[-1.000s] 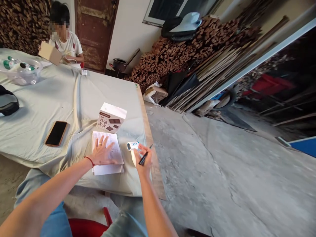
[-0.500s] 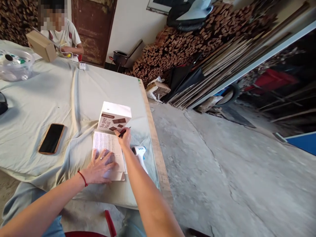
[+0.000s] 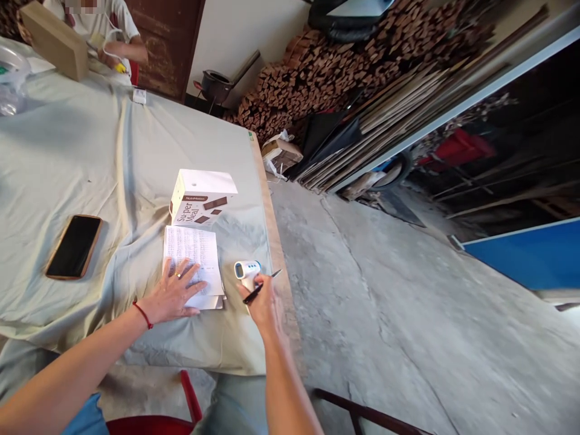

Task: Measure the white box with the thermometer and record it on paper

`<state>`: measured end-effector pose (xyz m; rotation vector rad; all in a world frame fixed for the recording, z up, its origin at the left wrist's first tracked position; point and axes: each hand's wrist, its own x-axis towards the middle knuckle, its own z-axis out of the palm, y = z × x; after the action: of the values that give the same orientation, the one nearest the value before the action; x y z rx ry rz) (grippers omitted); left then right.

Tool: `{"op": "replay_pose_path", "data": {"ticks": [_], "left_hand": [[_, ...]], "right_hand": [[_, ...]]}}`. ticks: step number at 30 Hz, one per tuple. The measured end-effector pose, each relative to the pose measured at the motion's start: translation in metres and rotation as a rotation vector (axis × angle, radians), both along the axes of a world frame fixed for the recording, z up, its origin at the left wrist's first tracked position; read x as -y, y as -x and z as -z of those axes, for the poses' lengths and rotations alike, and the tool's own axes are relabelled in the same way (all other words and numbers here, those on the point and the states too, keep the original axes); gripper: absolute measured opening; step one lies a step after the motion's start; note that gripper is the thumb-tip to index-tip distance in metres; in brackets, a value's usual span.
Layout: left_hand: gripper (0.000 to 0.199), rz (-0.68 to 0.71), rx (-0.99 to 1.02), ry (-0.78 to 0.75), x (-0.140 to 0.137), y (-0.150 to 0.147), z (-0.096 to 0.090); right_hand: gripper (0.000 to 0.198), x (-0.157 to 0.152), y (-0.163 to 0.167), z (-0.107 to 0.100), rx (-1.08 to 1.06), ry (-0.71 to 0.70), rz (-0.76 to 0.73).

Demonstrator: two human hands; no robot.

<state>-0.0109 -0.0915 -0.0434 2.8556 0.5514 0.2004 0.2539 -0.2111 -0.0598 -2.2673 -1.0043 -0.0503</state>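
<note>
My left hand [image 3: 173, 294] lies flat, fingers spread, on a sheet of handwritten paper [image 3: 193, 254] on the cloth-covered table [image 3: 118, 157]. My right hand [image 3: 261, 302] holds a black pen [image 3: 260, 288] and rests on the handle of a white infrared thermometer [image 3: 247, 270] lying right of the paper. Just behind the paper stands a white "Super Meal" box [image 3: 200, 197].
A black phone [image 3: 74, 246] lies left of the paper. At the far end another person [image 3: 102, 27] handles a cardboard box [image 3: 53, 37]. The table's wooden edge [image 3: 272, 229] runs along the right. Stacked firewood [image 3: 344, 66] and planks line the wall. A red chair [image 3: 181, 405] is below me.
My right hand pulled back from the top of the paper by the box to the thermometer, still with the pen. The view shifted; the left hand stayed on the paper.
</note>
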Motion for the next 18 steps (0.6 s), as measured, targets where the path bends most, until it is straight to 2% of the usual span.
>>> {"op": "replay_pose_path", "data": {"ticks": [2,5,9,11,14,18], "left_hand": [[0.069,-0.007,-0.005,0.032,-0.002,-0.003,0.0],[0.066,-0.016,0.008,0.086,-0.001,-0.005,-0.001],[0.04,-0.081,0.103,0.15,0.001,-0.006,-0.005],[0.032,-0.14,0.145,0.163,-0.004,-0.006,-0.007],[0.031,-0.279,0.227,0.197,-0.028,-0.011,-0.009],[0.05,-0.624,0.543,0.307,-0.08,-0.028,-0.006]], "right_hand": [[0.051,0.011,0.006,0.007,-0.047,-0.011,0.008],[0.048,0.004,0.025,0.003,-0.176,-0.17,-0.018],[0.048,-0.014,0.056,-0.012,-0.358,-0.385,-0.119],[0.046,-0.021,0.064,-0.014,-0.384,-0.395,-0.163],[0.045,-0.035,0.053,-0.008,-0.346,-0.332,-0.197],[0.04,-0.064,0.019,0.0,-0.196,-0.238,-0.101]]}}
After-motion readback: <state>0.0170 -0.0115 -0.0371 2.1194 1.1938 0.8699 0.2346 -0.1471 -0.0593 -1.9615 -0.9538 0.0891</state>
